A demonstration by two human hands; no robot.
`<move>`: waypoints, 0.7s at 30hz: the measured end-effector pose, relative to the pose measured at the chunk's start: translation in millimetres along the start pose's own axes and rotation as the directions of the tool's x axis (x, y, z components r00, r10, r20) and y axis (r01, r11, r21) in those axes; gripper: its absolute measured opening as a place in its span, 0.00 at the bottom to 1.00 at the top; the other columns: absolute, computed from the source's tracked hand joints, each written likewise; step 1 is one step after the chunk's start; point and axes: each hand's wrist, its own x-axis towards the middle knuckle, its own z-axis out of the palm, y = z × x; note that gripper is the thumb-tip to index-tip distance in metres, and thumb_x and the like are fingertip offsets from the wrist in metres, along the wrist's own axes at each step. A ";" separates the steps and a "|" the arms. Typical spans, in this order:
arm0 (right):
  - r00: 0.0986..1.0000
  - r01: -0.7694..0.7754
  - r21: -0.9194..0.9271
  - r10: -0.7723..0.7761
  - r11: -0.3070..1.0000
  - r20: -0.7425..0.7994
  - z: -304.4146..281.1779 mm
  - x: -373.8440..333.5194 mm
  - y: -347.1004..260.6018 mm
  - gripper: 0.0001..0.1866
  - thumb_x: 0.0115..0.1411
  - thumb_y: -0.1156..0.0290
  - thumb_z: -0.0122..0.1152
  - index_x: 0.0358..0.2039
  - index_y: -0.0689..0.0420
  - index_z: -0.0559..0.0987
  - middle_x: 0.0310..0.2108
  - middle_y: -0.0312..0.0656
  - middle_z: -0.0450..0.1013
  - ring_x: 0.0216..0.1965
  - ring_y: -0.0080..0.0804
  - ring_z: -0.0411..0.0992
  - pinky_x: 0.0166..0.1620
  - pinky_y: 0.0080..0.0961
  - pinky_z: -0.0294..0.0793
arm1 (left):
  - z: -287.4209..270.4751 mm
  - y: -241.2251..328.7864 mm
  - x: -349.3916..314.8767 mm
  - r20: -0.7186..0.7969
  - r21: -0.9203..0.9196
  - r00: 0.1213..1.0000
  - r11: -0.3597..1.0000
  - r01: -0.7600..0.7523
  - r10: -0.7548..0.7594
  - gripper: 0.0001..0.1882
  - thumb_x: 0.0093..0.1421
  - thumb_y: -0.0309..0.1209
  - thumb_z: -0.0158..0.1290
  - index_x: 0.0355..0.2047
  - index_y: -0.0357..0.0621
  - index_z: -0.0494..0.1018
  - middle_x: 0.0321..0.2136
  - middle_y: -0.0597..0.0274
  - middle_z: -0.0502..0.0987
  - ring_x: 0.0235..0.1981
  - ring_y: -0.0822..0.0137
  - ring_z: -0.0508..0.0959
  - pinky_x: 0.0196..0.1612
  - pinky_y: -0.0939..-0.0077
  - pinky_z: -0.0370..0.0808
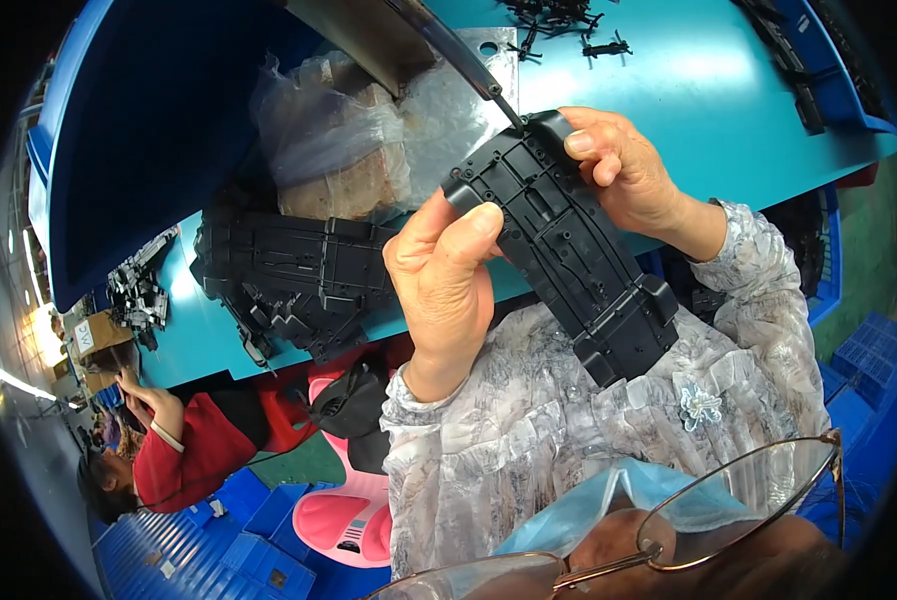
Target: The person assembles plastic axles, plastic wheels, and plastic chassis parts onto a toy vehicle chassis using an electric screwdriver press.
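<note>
Both my hands hold a long black plastic chassis at its upper end, its ribbed and hollowed face toward me. The thumb of my left hand presses on the left upper corner. My right hand pinches the opposite corner between thumb and curled fingers. The chassis slants down to the right, its lower end in front of my patterned clothing. A thin metal driver bit comes down from above to the chassis's top edge; whether it sits in a screw hole I cannot tell.
Similar black chassis lie piled at the left on the teal table. Behind them are a plastic-wrapped block and a large blue bin. Small black parts lie at the far side. A person in red works at the left.
</note>
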 end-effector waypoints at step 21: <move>0.981 -0.185 -0.154 0.192 0.971 0.036 -5.9 5.7 -19.7 0.08 0.50 0.67 0.53 0.20 0.58 0.71 0.14 0.26 0.61 0.15 0.11 0.59 0.19 0.09 0.61 | -4.6 0.4 7.3 -0.009 -0.005 0.999 0.999 0.048 -0.048 0.13 0.48 0.29 0.50 0.32 0.33 0.70 0.25 0.63 0.73 0.22 0.76 0.70 0.27 0.86 0.65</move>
